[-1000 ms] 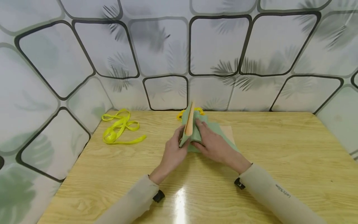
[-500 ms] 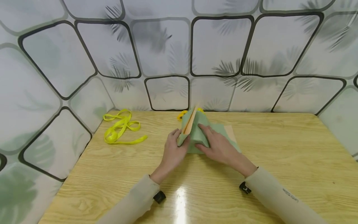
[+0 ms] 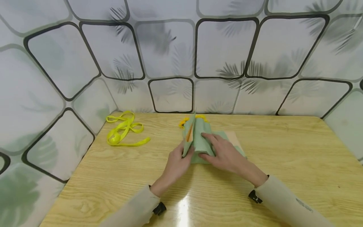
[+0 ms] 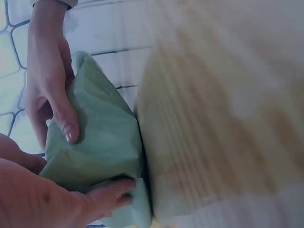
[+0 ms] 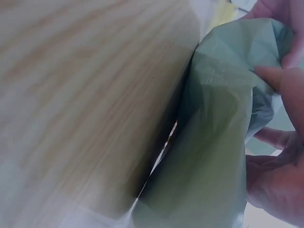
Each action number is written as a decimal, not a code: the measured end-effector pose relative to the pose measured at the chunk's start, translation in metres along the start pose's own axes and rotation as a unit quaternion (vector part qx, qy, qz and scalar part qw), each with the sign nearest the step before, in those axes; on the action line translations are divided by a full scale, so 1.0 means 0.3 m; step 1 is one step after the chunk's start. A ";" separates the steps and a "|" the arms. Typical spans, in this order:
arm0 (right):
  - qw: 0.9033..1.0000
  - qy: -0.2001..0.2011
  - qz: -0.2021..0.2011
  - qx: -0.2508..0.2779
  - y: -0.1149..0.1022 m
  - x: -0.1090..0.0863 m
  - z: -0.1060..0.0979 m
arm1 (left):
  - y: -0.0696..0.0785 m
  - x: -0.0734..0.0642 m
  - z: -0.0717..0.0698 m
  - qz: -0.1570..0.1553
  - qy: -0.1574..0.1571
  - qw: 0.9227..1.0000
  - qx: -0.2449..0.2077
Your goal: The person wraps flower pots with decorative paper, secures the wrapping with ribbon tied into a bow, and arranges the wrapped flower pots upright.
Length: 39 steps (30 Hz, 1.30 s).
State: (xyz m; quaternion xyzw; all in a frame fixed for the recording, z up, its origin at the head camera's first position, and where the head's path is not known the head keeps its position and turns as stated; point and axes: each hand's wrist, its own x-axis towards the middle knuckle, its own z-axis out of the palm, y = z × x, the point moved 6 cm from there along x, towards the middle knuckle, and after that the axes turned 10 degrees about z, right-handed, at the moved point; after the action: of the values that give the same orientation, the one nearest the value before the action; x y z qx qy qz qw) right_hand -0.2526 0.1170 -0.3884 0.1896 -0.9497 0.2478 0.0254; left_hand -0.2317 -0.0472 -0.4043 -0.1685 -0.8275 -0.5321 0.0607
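Observation:
Green wrapping paper (image 3: 202,138) with a peach inner side stands partly rolled at the table's middle, around a bunch whose yellow flowers (image 3: 202,118) peek out at the far end. My left hand (image 3: 176,162) pinches the folded left flap, thumb on the near face. At the right, my right hand (image 3: 228,154) holds the rolled part, thumb low and fingers over its top. From the left wrist, the right hand's thumb (image 4: 66,121) presses the green paper (image 4: 104,123). Most stems are hidden inside. In the right wrist view, crumpled paper (image 5: 204,156) covers much of the right half.
A loosely looped yellow ribbon (image 3: 122,129) lies at the table's back left. The paper's flat peach corner (image 3: 233,138) spreads right of the bunch. Behind the wooden table (image 3: 283,164) hangs a patterned cloth wall (image 3: 224,47).
Both hands and the wrapped bunch have shifted slightly toward me. The left flap has swung more upright, and its peach opening looks narrower.

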 end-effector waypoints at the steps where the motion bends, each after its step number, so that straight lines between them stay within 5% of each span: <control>1: 1.000 -0.002 -0.002 -0.003 -0.002 -0.005 0.000 | 0.003 -0.002 0.001 0.004 -0.008 1.000 0.011; 14: 0.999 -0.045 0.010 0.009 0.006 -0.024 -0.009 | 0.037 0.030 0.022 0.059 -0.108 0.988 0.090; 23: 0.997 -0.060 -0.012 0.049 0.011 -0.024 -0.010 | 0.063 0.036 0.036 0.115 -0.155 0.971 0.139; 30: 0.995 -0.064 -0.030 0.077 0.018 -0.011 -0.019 | 0.059 0.041 0.035 0.111 -0.192 0.960 0.169; 39: 0.977 -0.103 0.047 0.179 0.070 0.000 -0.043 | 0.057 0.038 0.027 0.105 -0.197 0.955 0.194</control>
State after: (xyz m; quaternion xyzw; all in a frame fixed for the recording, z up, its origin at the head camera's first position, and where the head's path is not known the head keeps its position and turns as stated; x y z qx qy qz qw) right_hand -0.2611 0.1401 -0.3870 0.1705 -0.8953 0.3939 -0.1190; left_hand -0.2358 -0.0310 -0.3900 -0.3407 -0.8879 -0.3085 -0.0169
